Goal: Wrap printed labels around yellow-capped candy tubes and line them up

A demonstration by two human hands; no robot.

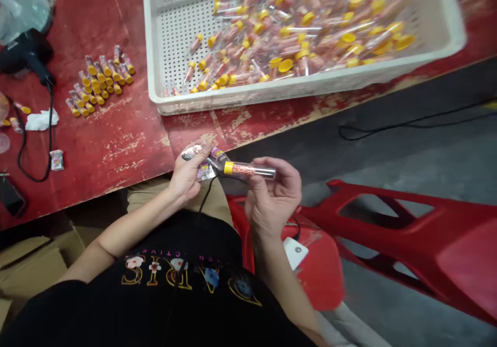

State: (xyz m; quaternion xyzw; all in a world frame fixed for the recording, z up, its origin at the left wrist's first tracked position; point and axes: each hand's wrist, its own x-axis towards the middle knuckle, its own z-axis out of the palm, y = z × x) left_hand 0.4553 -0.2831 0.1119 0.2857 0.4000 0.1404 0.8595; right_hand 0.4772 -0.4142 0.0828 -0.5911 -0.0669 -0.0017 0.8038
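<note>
My left hand (185, 177) is closed on a small bunch of printed clear plastic sleeves (206, 171), thumb on top. Between the thumb and fingers of my right hand (274, 198) lies a clear tube (244, 169) with a yellow cap and small pinkish pieces inside. The tube is almost level, its cap pointing left at the sleeves; from here I cannot tell whether they touch. Both hands are just off the table's front edge. Beyond them, a white perforated crate (248, 96) holds many similar yellow-capped tubes in a loose heap.
On the worn red table (128, 142), yellow-capped tubes (100, 82) lie grouped left of the crate. Further left are a black heat gun or dryer (29, 52) with its cord, white tissue (42, 120) and a small printed packet (56, 160). A red plastic chair (388, 217) stands at right.
</note>
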